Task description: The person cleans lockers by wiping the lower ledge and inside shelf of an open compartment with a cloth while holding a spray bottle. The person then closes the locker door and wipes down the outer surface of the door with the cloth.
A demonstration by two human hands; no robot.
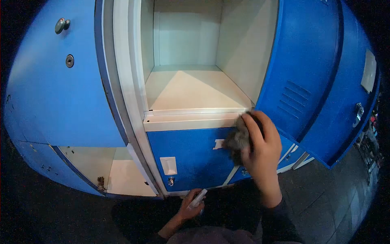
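Observation:
My right hand [264,148] is closed around a crumpled dark grey cloth [237,140]. The cloth is against or just in front of the cream ledge [191,120] under the open locker compartment, at its right end. It covers part of the blue locker door [191,148] below. My left hand [190,206] is lower, in front of the bottom of that door, with its fingers wrapped round a small white object [198,199]. Most of this object is inside the hand, so its kind cannot be made out.
An open blue door [308,77] with vent slots hangs at the right. The compartment's cream floor [195,87] shows nothing on it. At left are a blue cabinet door [53,81] with a knob and, lower, an open compartment [126,175]. Dark floor tiles [321,199] lie at lower right.

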